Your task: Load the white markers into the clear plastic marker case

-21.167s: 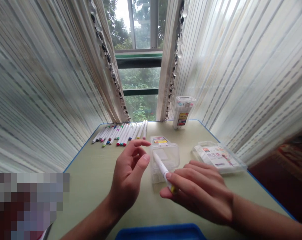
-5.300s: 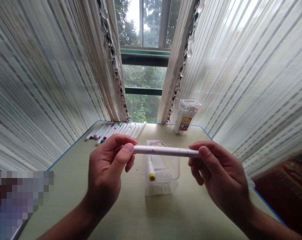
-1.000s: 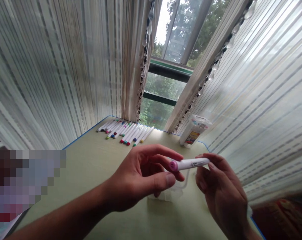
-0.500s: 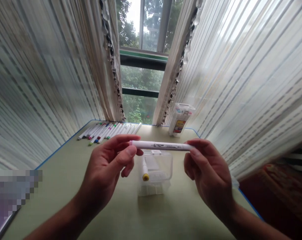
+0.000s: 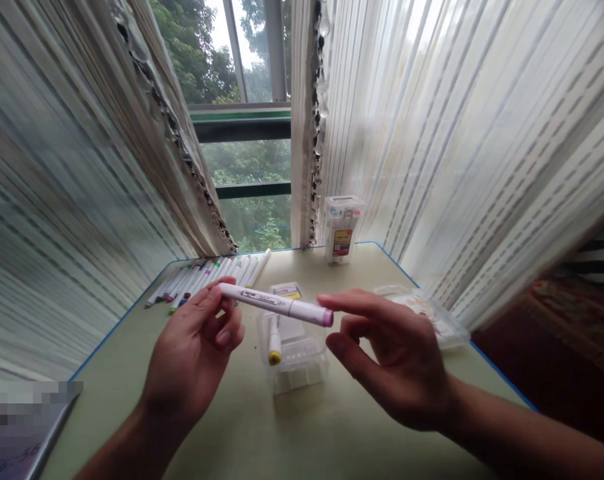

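Note:
A white marker (image 5: 269, 303) with a pink end is pinched at its left end by my left hand (image 5: 189, 347). It slopes slightly down to the right above the table. Beside the pink end is my right hand (image 5: 392, 353), thumb and index finger apart. The index fingertip is close to the marker; whether it touches I cannot tell. Below stands a clear plastic case (image 5: 302, 367), open at the top, with a yellow-ended marker (image 5: 275, 347) leaning inside it.
Several white markers (image 5: 207, 277) with coloured ends lie in a row at the back left. A closed clear marker case (image 5: 341, 233) stands upright at the back. At the right edge lies a clear plastic lid or tray (image 5: 432, 317). Curtains (image 5: 407, 133) hang behind the table.
My right hand has let go of the marker and its fingers have spread. The marker now tilts down to the right, its pink end facing right. The view has turned rightward.

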A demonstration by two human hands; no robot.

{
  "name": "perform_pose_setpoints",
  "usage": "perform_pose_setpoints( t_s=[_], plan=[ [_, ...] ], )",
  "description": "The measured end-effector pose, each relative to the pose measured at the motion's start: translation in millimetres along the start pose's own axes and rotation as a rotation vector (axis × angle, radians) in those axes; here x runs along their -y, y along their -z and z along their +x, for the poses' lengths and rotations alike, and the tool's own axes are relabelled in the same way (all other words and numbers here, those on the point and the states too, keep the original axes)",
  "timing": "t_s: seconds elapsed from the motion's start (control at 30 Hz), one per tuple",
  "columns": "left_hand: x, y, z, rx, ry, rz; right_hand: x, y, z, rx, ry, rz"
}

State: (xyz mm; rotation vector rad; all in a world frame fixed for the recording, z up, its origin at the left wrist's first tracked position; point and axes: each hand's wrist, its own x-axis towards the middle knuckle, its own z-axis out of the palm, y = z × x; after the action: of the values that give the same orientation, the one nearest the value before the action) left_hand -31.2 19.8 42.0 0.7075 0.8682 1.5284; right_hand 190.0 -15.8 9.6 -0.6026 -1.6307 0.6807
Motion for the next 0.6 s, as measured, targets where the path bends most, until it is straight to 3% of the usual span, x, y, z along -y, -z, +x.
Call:
perform_pose_setpoints(
  t_s=[0.2,0.6],
  plan=[
    [-1.0,-3.7,-1.4,-0.029,0.102,-0.006,1.2,1.1,5.1,0.004,0.058,-0.016],
    [1.5,-3.4,-0.8,-0.019,0.104,0.036,2.0,2.2,9.6,-0.016,0.135,-0.083]
  ],
)
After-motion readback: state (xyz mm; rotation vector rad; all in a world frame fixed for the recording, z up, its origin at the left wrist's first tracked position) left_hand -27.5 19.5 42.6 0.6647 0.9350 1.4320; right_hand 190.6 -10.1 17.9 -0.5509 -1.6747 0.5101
